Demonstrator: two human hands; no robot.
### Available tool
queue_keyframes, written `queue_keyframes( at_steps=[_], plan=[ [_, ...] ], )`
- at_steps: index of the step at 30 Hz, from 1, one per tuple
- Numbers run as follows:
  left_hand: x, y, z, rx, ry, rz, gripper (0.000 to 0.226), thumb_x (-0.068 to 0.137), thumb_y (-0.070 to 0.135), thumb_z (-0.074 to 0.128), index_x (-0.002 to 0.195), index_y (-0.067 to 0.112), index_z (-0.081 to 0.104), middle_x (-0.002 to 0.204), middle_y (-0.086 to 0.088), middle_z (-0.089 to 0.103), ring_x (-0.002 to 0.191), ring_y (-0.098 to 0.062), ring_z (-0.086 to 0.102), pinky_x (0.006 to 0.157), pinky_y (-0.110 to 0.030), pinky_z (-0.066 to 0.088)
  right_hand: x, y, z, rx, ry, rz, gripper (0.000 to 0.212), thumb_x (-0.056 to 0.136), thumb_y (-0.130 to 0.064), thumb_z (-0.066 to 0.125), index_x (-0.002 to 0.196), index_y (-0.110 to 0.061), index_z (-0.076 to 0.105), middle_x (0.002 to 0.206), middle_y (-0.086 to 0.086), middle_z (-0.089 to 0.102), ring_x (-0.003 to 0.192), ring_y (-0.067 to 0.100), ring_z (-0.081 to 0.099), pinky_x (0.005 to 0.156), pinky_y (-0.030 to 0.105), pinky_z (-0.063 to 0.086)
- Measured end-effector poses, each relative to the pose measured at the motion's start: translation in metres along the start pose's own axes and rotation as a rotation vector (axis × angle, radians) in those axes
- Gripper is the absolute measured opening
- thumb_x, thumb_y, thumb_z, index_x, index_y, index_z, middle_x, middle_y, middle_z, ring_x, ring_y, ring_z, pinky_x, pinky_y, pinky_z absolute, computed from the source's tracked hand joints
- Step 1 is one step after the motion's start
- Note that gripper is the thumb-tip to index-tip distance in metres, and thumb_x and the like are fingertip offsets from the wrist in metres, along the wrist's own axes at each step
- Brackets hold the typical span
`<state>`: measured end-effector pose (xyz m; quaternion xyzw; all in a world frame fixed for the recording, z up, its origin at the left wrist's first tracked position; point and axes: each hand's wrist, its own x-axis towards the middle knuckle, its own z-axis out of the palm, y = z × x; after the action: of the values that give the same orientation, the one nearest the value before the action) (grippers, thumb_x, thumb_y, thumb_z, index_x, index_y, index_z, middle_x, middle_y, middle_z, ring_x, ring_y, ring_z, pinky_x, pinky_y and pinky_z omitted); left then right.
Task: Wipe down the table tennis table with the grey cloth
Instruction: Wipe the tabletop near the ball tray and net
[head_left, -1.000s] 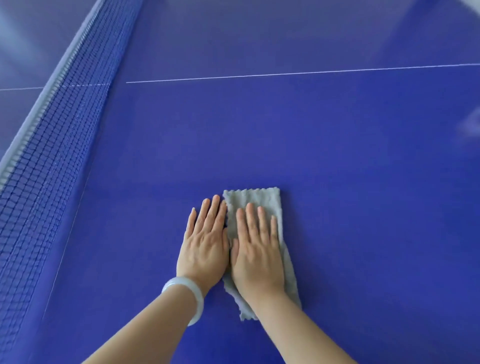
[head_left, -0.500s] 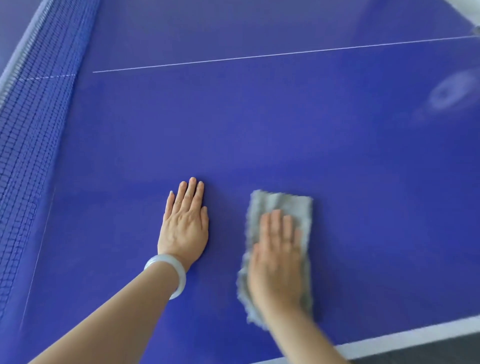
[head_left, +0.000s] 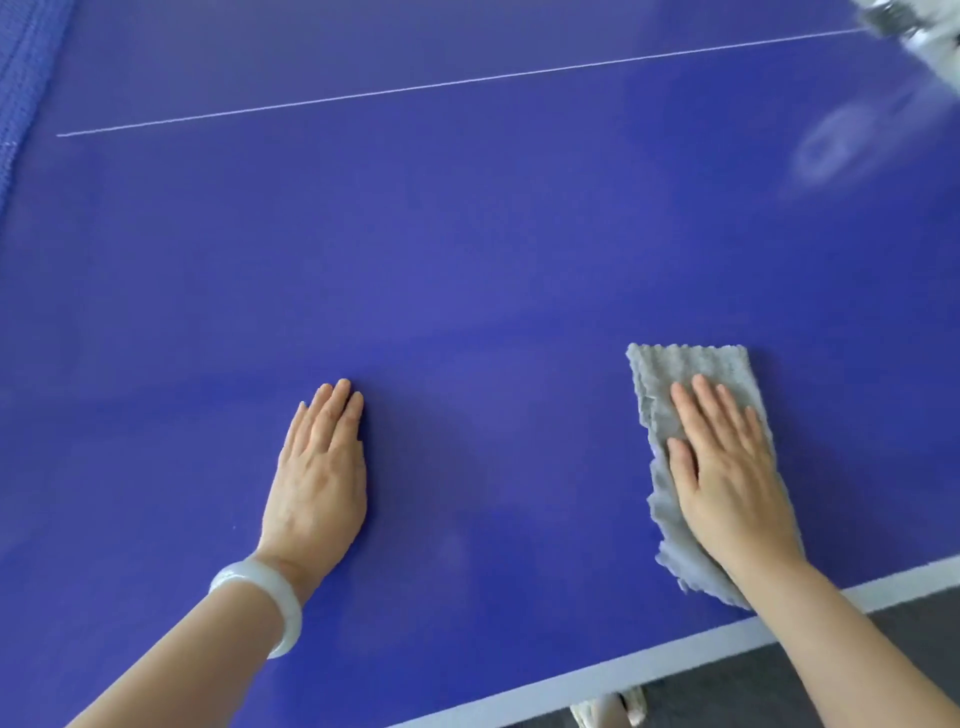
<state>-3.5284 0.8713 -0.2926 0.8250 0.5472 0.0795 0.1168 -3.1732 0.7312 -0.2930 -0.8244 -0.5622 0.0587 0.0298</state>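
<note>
Soft, diffuse light fills the scene brightly and evenly. The blue table (head_left: 467, 260) has a mild sheen, palest across its middle, and a hazy oval reflection (head_left: 841, 148) sits at the far right. Shadows are faint and soft-edged. A thin dark one hugs the right side of the left hand (head_left: 319, 478), and another lies along the right edge of the grey cloth (head_left: 675, 364). The right hand (head_left: 727, 478) and the cloth's weave look sharp. The net (head_left: 21, 78) at the far left is smeared, and a pale object (head_left: 914, 26) in the far right corner is blurred beyond telling. The thin white line (head_left: 415, 87) and the near white edge (head_left: 623, 670) both run aslant across the wide-angle view.
</note>
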Motion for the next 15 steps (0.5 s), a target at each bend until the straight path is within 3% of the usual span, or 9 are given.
queue_keyframes(
  at_steps=[2, 4, 8, 9, 11, 15],
  plan=[
    [0.002, 0.048, 0.012, -0.013, -0.032, 0.099, 0.053, 0.100, 0.019, 0.026, 0.145, -0.003, 0.043, 0.155, -0.017, 0.037, 0.147, -0.033, 0.030, 0.121, -0.049, 0.021, 0.003, -0.014, 0.000, 0.030, 0.049, 0.210, 0.063, 0.100, -0.036, 0.015, 0.156, -0.011, 0.026, 0.164, 0.011, 0.021, 0.152, 0.026, 0.017, 0.123, 0.048, 0.016],
    [0.016, 0.094, 0.023, -0.011, -0.043, 0.178, 0.054, 0.101, 0.023, 0.025, 0.146, 0.000, 0.043, 0.156, -0.015, 0.037, 0.147, -0.031, 0.030, 0.122, -0.048, 0.021, -0.011, -0.053, 0.007, 0.032, 0.084, 0.248, 0.062, 0.099, -0.034, 0.024, 0.154, -0.006, 0.030, 0.162, 0.016, 0.025, 0.150, 0.034, 0.023, 0.122, 0.051, 0.017],
    [0.064, 0.146, 0.041, 0.000, -0.054, 0.206, 0.050, 0.106, 0.016, 0.031, 0.155, 0.007, 0.026, 0.164, -0.009, 0.017, 0.153, -0.025, 0.011, 0.125, -0.039, 0.003, -0.055, -0.100, 0.025, 0.077, 0.025, -0.337, 0.061, 0.101, -0.035, 0.037, 0.156, -0.011, 0.028, 0.165, 0.007, 0.019, 0.152, 0.026, 0.016, 0.121, 0.046, 0.015],
    [0.077, 0.154, 0.043, 0.018, -0.051, 0.200, 0.052, 0.106, 0.018, 0.031, 0.156, 0.008, 0.022, 0.165, -0.008, 0.013, 0.153, -0.024, 0.007, 0.125, -0.038, 0.000, -0.050, -0.082, 0.022, 0.092, 0.006, -0.459, 0.059, 0.102, -0.036, 0.037, 0.156, -0.014, 0.027, 0.165, 0.004, 0.017, 0.153, 0.022, 0.014, 0.122, 0.044, 0.014],
    [0.100, 0.165, 0.046, 0.048, -0.054, 0.183, 0.053, 0.106, 0.023, 0.028, 0.157, 0.011, 0.019, 0.166, -0.005, 0.009, 0.153, -0.023, 0.003, 0.125, -0.037, -0.002, -0.028, -0.025, 0.011, 0.077, -0.008, -0.536, 0.055, 0.106, -0.036, 0.034, 0.157, -0.017, 0.028, 0.165, 0.000, 0.018, 0.153, 0.018, 0.012, 0.123, 0.042, 0.014],
    [0.117, 0.175, 0.055, 0.068, -0.049, 0.114, 0.055, 0.105, 0.026, 0.028, 0.158, 0.013, 0.018, 0.166, -0.002, 0.008, 0.154, -0.021, 0.003, 0.124, -0.038, -0.002, 0.027, 0.127, -0.015, -0.011, 0.040, -0.200, 0.057, 0.105, -0.037, 0.019, 0.153, -0.010, 0.034, 0.161, 0.009, 0.030, 0.151, 0.024, 0.021, 0.121, 0.050, 0.021]
  ],
)
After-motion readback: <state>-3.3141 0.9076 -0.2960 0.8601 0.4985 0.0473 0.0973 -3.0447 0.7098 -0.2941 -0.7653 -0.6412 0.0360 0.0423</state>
